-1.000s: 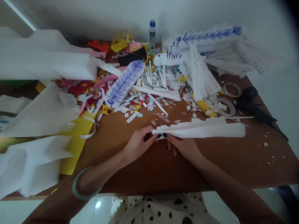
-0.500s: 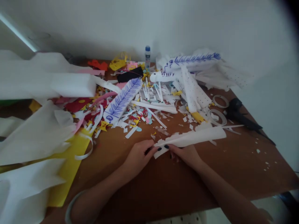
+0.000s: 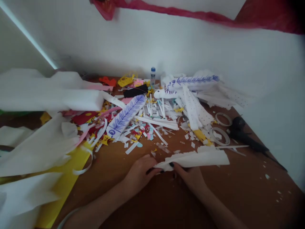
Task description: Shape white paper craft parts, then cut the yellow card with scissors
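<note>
A strip of thin white paper or tissue-like sheet [image 3: 202, 158], with one ragged long edge, lies slanted above the table and is folded or rolled lengthwise. My left hand [image 3: 140, 173] pinches its narrow left end between thumb and fingers. Close beside it, my right hand [image 3: 192, 178] grips the lower edge, thumb on top and fingers underneath. The wider right end sticks out past my right hand. Beyond the hands lie paper scraps [image 3: 143, 135] and a stuffed white piece with blue pen lines [image 3: 127, 116].
At the right are a black glue gun [image 3: 245, 137] and two tape rolls [image 3: 228, 140]. A small blue-capped bottle [image 3: 152, 78] stands near the wall. White foam [image 3: 71, 99] and a yellow sheet [image 3: 71, 173] are at the left. Red cloth [image 3: 173, 11] hangs above.
The view has tilted up, so the table sits lower and the red cloth shows. The paper's left end looks narrower, its lower flap now turned in; both hands keep their hold.
</note>
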The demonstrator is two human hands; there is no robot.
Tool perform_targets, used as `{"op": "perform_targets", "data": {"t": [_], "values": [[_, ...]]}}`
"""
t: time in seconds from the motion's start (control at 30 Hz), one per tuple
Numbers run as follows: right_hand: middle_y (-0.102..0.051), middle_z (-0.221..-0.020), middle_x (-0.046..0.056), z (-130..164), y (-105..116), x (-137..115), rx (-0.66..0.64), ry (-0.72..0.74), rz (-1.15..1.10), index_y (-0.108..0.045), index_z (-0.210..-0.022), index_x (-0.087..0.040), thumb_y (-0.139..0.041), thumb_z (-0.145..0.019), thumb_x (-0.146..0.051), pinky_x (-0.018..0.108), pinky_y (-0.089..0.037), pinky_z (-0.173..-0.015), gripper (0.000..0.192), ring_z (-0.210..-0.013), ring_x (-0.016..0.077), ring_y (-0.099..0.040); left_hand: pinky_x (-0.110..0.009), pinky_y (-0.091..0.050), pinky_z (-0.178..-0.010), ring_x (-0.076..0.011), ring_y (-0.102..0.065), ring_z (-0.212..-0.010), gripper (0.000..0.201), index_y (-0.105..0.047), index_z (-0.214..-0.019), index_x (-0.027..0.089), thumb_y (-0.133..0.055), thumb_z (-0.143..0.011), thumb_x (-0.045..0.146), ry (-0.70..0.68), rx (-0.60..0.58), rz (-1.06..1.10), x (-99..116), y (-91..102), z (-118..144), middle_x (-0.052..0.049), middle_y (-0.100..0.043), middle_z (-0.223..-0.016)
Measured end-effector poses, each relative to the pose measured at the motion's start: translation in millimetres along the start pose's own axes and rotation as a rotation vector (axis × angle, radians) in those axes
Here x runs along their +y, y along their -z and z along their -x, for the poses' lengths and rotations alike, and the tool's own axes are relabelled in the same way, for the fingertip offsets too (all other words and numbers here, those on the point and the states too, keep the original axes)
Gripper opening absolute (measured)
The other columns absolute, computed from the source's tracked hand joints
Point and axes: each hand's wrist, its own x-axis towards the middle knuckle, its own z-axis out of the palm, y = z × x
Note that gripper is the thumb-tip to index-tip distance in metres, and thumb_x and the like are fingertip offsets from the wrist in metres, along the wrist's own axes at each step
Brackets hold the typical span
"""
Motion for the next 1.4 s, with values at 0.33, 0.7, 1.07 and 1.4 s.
{"op": "perform_targets", "data": {"t": [0.33, 0.7, 1.07, 1.4], "values": [[-0.059, -0.046, 0.002, 6, -2, -10, -0.047, -0.145, -0.003, -0.056, -0.048, -0.022, -0.060, -0.074, -0.051, 0.028, -0.047, -0.048, 0.040, -0.045, 0.0169, -0.057, -0.021, -0.038, -0.063, -0.0108, -0.052, -0.065, 0.041, -0.063, -0.062, 0.016, -0.046, -0.095, 0.033, 0.141, 0.050, 0.077, 5, 11.2, 5, 0.000, -0.056, -0.064], [-0.068, -0.061, 0.004, 3, 1, -9, -0.026, 0.016, -0.020, -0.062, -0.055, -0.021, -0.066, -0.068, -0.048, 0.032, -0.053, -0.060, 0.030, -0.059, 0.0203, -0.064, -0.021, -0.036, -0.058, -0.0117, -0.048, -0.061, 0.040, -0.056, -0.059, 0.017, -0.049, -0.093, 0.036, 0.053, 0.102, -0.123, -6, 13.6, 11, 0.000, -0.051, -0.058], [-0.067, -0.094, 0.006, -47, 68, 3, 0.443, 0.486, 0.151, -0.062, -0.103, -0.019, -0.055, -0.081, -0.038, 0.033, -0.048, -0.072, 0.030, -0.077, 0.0175, -0.060, -0.026, -0.039, -0.073, -0.0140, -0.055, -0.071, 0.044, -0.061, -0.065, 0.019, -0.038, -0.096, 0.040, 0.225, 0.106, -0.083, 1, 19.5, 11, -0.001, -0.058, -0.072], [-0.065, -0.086, 0.016, -62, 169, 45, 0.638, 0.180, 0.862, -0.074, -0.079, -0.021, -0.063, -0.077, -0.034, 0.045, -0.032, -0.072, 0.016, -0.087, 0.0324, -0.053, -0.026, -0.040, -0.066, -0.0151, -0.053, -0.068, 0.040, -0.061, -0.069, 0.019, -0.038, -0.095, 0.040, 0.181, 0.099, -0.283, 0, 18.5, 9, -0.002, -0.057, -0.069]]}}
